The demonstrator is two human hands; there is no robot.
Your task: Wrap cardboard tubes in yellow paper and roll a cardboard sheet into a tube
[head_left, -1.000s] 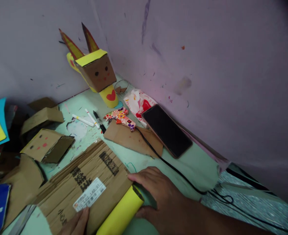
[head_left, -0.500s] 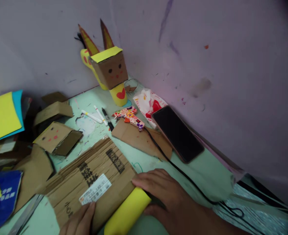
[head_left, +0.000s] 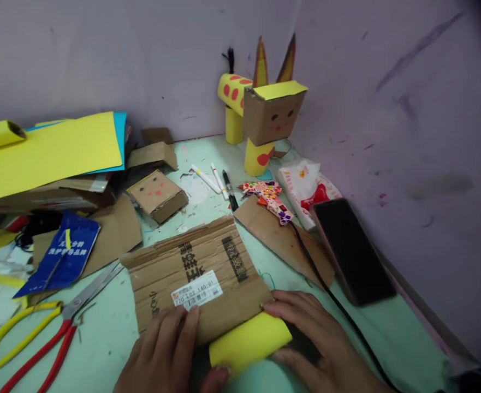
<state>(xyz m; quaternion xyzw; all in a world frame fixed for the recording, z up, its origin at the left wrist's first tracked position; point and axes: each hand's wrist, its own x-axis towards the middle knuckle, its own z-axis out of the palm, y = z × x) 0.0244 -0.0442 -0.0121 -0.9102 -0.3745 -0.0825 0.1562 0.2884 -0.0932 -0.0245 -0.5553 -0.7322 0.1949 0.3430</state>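
A flat piece of brown cardboard (head_left: 158, 278) with black print and a white label (head_left: 199, 289) lies in front of me. Along its near edge rests a yellow paper tube (head_left: 250, 341). My left hand (head_left: 162, 349) presses its fingers onto the cardboard beside the label, with the thumb near the tube's left end. My right hand (head_left: 318, 341) curves around the tube's right end; its fingertips touch the cardboard corner and the thumb sits below. The tube's underside is out of sight.
Red-and-yellow-handled scissors (head_left: 66, 314) lie open at left, near a blue packet (head_left: 66, 254). Behind stand a cardboard animal figure (head_left: 275, 114), a small cardboard face box (head_left: 158, 196) and markers (head_left: 219, 180). A patterned glue gun (head_left: 268, 196), its cable (head_left: 330, 292) and a phone (head_left: 352, 248) are at right.
The camera view has swung left, bringing the whole scissors and another yellow tube into sight. Both hands stay at the cardboard and tube; my left thumb now shows by the tube.
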